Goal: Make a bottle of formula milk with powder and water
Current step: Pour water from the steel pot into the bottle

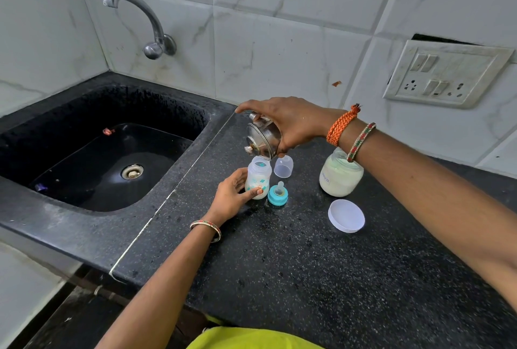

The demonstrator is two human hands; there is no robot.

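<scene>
A small clear baby bottle (258, 178) with printed patterns stands open on the black counter, pale powder at its bottom. My left hand (232, 193) grips its lower part. My right hand (285, 122) holds a small steel cup (261, 139) tipped steeply over the bottle's mouth. The teal ring with its nipple (277, 194) rests just right of the bottle. The bottle's clear cap (283, 167) stands behind it. A glass jar of pale powder (340, 175) stands open at the right, partly behind my right wrist, its white lid (346, 216) lying in front.
A black sink (106, 164) with a metal drain lies to the left, a wall tap (145, 24) above it. A switch and socket panel (447, 74) is on the tiled wall at the right. The speckled counter (307, 278) stretches toward me.
</scene>
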